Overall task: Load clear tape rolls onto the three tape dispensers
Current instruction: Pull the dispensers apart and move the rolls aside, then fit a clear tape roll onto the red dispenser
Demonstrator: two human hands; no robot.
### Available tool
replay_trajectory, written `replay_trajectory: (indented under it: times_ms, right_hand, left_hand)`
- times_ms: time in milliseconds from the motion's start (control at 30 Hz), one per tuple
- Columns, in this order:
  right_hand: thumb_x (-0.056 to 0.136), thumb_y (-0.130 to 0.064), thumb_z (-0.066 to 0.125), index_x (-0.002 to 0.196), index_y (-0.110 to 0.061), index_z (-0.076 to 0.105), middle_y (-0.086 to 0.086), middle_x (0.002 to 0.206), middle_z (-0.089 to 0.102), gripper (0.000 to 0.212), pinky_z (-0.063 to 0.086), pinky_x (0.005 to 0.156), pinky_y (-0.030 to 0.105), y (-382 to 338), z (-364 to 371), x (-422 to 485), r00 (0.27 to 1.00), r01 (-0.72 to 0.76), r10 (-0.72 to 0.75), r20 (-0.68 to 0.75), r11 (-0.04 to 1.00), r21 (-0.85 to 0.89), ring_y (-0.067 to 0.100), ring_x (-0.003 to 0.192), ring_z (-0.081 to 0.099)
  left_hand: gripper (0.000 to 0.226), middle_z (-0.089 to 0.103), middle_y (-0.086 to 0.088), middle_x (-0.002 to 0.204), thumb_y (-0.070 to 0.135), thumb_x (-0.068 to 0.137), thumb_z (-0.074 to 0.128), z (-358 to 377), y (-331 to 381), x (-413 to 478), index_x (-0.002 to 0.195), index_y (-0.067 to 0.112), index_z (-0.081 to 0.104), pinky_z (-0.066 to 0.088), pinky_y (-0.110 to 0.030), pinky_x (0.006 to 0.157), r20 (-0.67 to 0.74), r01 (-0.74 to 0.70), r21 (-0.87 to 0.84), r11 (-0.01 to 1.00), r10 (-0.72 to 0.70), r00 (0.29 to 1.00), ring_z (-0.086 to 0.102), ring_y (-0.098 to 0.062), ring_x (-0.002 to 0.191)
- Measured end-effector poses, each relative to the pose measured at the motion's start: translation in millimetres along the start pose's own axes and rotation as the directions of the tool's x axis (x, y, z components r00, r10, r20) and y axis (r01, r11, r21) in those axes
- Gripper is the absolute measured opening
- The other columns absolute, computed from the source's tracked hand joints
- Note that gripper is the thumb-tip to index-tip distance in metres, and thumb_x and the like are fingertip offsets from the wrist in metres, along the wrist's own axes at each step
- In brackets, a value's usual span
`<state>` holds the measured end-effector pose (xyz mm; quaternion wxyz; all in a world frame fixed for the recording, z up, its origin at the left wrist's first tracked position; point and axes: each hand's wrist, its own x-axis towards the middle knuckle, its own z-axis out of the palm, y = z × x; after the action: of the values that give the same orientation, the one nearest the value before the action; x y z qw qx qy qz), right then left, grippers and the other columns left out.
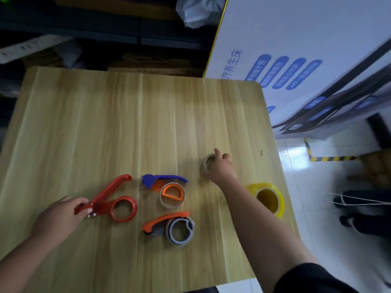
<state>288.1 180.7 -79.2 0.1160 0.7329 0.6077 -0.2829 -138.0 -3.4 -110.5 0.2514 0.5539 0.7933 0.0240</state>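
Three tape dispensers lie on the wooden table (127, 115). The red dispenser (115, 200) at the left has a bare ring, and my left hand (63, 214) grips its handle end. A blue and orange dispenser (167, 188) in the middle carries a clear roll. Below it an orange and grey dispenser (171, 228) also carries a roll. Further right, my right hand (219, 168) closes its fingers on a loose clear tape roll (207, 163) resting on the table.
A large yellow tape roll (267, 197) stands near the table's right edge. A white printed box (296, 49) rises behind the right corner. Dark clutter lies beyond the far edge, and white floor tiles show at the right.
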Motion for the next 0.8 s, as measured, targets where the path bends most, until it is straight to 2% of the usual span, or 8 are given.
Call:
replay_trajectory:
  times_ms: [100, 200, 233, 333, 467, 600, 700, 800]
  right_hand:
    - [0.085, -0.047, 0.068, 0.150, -0.032, 0.024, 0.007, 0.153, 0.028, 0.080, 0.046, 0.099, 0.046, 9.4, -36.8, -23.7, 0.994, 0.090, -0.092, -0.051, 0.995, -0.042, 0.033, 0.133, 0.037]
    - [0.082, -0.053, 0.068, 0.147, -0.035, 0.031, 0.000, 0.151, 0.035, 0.077, 0.040, 0.100, 0.044, 40.4, -79.2, -65.0, 0.964, 0.203, -0.226, -0.141, 0.966, -0.162, 0.028, 0.134, 0.035]
    - [0.079, -0.055, 0.069, 0.147, -0.037, 0.031, -0.001, 0.152, 0.034, 0.080, 0.038, 0.104, 0.045, 57.1, -91.6, -80.3, 0.959, 0.229, -0.255, -0.124, 0.955, -0.191, 0.027, 0.137, 0.032]
    - [0.069, -0.062, 0.075, 0.147, -0.047, 0.025, -0.005, 0.158, 0.020, 0.094, 0.031, 0.111, 0.048, 109.7, -111.6, -111.9, 0.966, 0.259, -0.255, 0.051, 0.928, -0.268, 0.026, 0.144, 0.018]
    - [0.059, -0.065, 0.081, 0.149, -0.052, 0.000, -0.006, 0.162, -0.010, 0.122, 0.031, 0.109, 0.057, 152.3, -88.9, -125.1, 0.965, 0.224, -0.162, 0.204, 0.915, -0.336, 0.031, 0.148, 0.001]
    - [0.064, -0.052, 0.084, 0.146, -0.053, -0.012, -0.005, 0.159, -0.022, 0.127, 0.041, 0.103, 0.056, 165.7, -61.3, -119.3, 0.964, 0.252, -0.192, 0.182, 0.876, -0.410, 0.037, 0.147, 0.003]
    - [0.069, -0.041, 0.083, 0.145, -0.055, -0.015, -0.005, 0.159, -0.026, 0.124, 0.039, 0.105, 0.055, 167.4, -59.1, -114.1, 0.948, 0.319, -0.286, 0.140, 0.841, -0.437, 0.037, 0.148, 0.000]
    - [0.070, -0.038, 0.082, 0.145, -0.056, -0.011, -0.006, 0.160, -0.021, 0.121, 0.039, 0.105, 0.056, 162.8, -64.7, -108.4, 0.929, 0.369, -0.307, 0.207, 0.814, -0.450, 0.039, 0.147, 0.000]
  left_hand:
    - [0.019, 0.060, 0.004, 0.079, 0.020, 0.072, 0.083, -0.2, 1.7, 2.1, 0.083, 0.027, 0.069, 0.049, -0.035, 0.060, 0.006, -0.017, 0.006, 1.000, 0.017, 1.000, 0.061, -0.020, 0.068]
    - [0.016, 0.060, 0.005, 0.078, 0.023, 0.074, 0.082, 2.9, -1.4, 3.7, 0.081, 0.029, 0.068, 0.047, -0.034, 0.060, 0.005, -0.006, 0.039, 0.999, 0.005, 1.000, 0.061, -0.021, 0.069]
    - [0.016, 0.061, 0.005, 0.079, 0.024, 0.074, 0.081, 2.4, -1.0, 3.0, 0.080, 0.030, 0.067, 0.048, -0.033, 0.059, -0.006, 0.000, 0.061, 0.998, 0.001, 1.000, 0.061, -0.021, 0.069]
    - [0.014, 0.064, 0.004, 0.080, 0.028, 0.075, 0.079, 1.3, -1.1, 3.3, 0.079, 0.033, 0.067, 0.049, -0.032, 0.060, -0.003, 0.019, 0.088, 0.996, -0.019, 1.000, 0.062, -0.021, 0.068]
    - [0.013, 0.063, 0.001, 0.078, 0.029, 0.076, 0.078, -1.5, 1.2, 5.2, 0.075, 0.033, 0.066, 0.051, -0.033, 0.061, 0.006, 0.033, 0.111, 0.993, -0.034, 0.999, 0.062, -0.024, 0.067]
    - [0.014, 0.059, 0.002, 0.073, 0.028, 0.077, 0.077, -1.4, 2.2, 3.1, 0.074, 0.034, 0.064, 0.050, -0.033, 0.060, 0.022, 0.011, 0.125, 0.992, -0.014, 1.000, 0.060, -0.021, 0.064]
    - [0.015, 0.058, 0.005, 0.074, 0.029, 0.076, 0.077, -2.3, -2.2, 4.2, 0.074, 0.037, 0.064, 0.049, -0.032, 0.061, 0.037, 0.016, 0.137, 0.990, -0.022, 0.999, 0.060, -0.019, 0.065]
    - [0.014, 0.061, 0.002, 0.078, 0.026, 0.075, 0.078, -4.1, -0.7, 4.3, 0.078, 0.035, 0.067, 0.049, -0.033, 0.064, 0.031, 0.030, 0.127, 0.991, -0.035, 0.999, 0.062, -0.023, 0.070]
